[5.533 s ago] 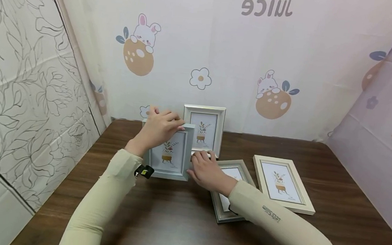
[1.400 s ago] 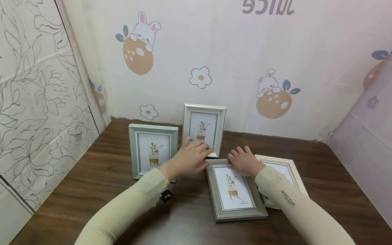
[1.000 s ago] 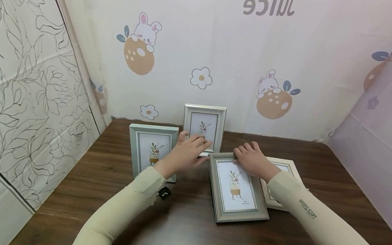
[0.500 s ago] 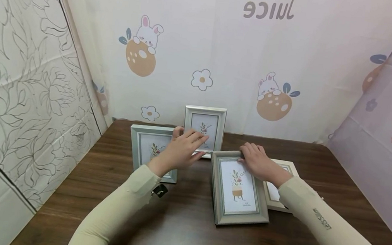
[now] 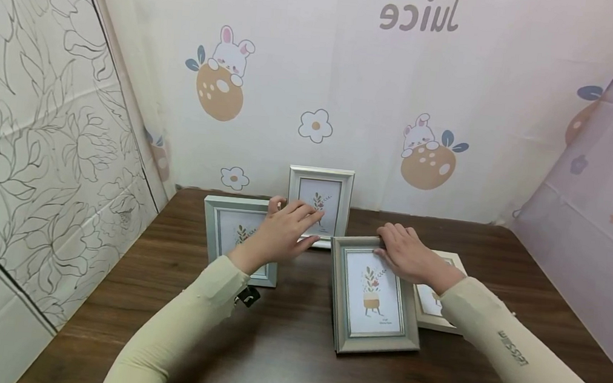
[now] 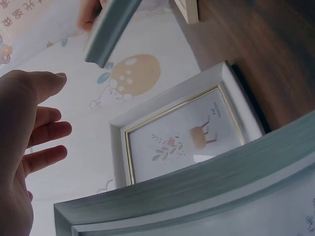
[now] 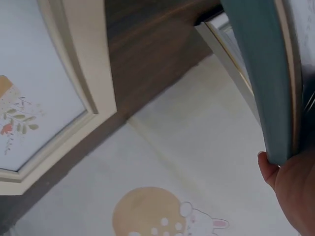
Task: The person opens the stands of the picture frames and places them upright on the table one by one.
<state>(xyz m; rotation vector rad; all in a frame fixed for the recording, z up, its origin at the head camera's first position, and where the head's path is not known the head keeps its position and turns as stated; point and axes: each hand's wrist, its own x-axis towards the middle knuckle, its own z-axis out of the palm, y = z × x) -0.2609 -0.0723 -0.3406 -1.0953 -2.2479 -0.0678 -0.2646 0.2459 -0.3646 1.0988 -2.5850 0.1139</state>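
Observation:
My right hand (image 5: 407,255) grips the top right of a taupe picture frame (image 5: 376,295), which leans back with its top raised and its lower edge at the tabletop. Its blue-grey side edge (image 7: 268,83) shows in the right wrist view, fingers at its end. My left hand (image 5: 281,232) is held with fingers extended, overlapping the upper right of a standing blue-green picture frame (image 5: 212,232); the left wrist view shows the hand (image 6: 19,142) holding nothing. Behind it stands a silver-white picture frame (image 5: 320,186), partly hidden by the fingers.
A cream picture frame (image 5: 457,267) lies flat at the right, partly covered by the right hand and the taupe frame. The dark wooden table (image 5: 286,360) meets a patterned cloth backdrop (image 5: 329,53) behind and a flower-drawn panel (image 5: 35,101) on the left.
Earlier the left hand held the blue-green frame, which now stands farther left. The taupe frame went from lying flat to tilted, raised by the right hand. Lately the left hand drifted left.

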